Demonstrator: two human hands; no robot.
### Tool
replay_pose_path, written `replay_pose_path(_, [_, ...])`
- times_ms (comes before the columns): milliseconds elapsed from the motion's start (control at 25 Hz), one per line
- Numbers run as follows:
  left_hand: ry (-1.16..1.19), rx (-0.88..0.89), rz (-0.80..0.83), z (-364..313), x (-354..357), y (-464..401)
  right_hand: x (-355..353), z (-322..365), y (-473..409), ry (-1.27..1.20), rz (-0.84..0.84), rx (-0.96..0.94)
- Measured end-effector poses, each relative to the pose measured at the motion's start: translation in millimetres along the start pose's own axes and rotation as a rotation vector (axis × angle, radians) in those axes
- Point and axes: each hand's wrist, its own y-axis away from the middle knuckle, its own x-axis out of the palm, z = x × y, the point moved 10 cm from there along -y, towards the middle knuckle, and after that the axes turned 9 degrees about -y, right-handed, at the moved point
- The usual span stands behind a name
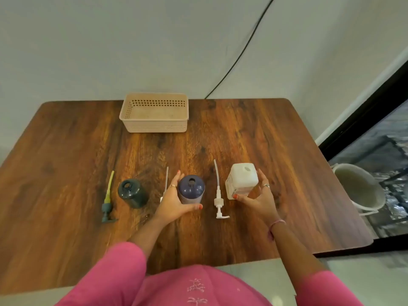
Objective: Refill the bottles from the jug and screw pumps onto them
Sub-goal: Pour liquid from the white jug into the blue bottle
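Pink sleeves (123,268) and a pink embroidered top fill the bottom of the view, both forearms reaching out over a dark-grained wooden table (276,140) that stands against a pale wall. A black cable (247,45) runs down that wall to the table's far edge, and a white bucket (357,191) sits on the floor just off the right side, by a dark-framed glass panel.

The left hand (174,202) wraps around the purple bottle (191,189), thumb in front, fingers behind (its neck is uncapped). The right hand (258,199) grips the white jug (241,180), which stands upright with its mouth uncapped. Between bottle and jug lies a white pump (219,202), tube pointing away. Another pump's tube (166,180) shows behind the left hand. Further left stand an uncapped dark green bottle (132,193) and a green pump (107,206) lying flat. A beige perforated basket (154,127) sits at the table's far edge.
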Motion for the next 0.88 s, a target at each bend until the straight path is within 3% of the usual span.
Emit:
replay_pose_path(480, [0.084,-0.027,-0.117,-1,-8,-10,13,14,-22,0.003,-0.07,-0.079])
replay_pose_path(680, [0.098,0.063,-0.151,-35,-32,-20,15,44,-32,0.023,-0.06,-0.17])
replay_pose_path(880, [0.115,0.21,-0.251,-92,-75,-22,12,118,-48,0.052,-0.065,-0.342])
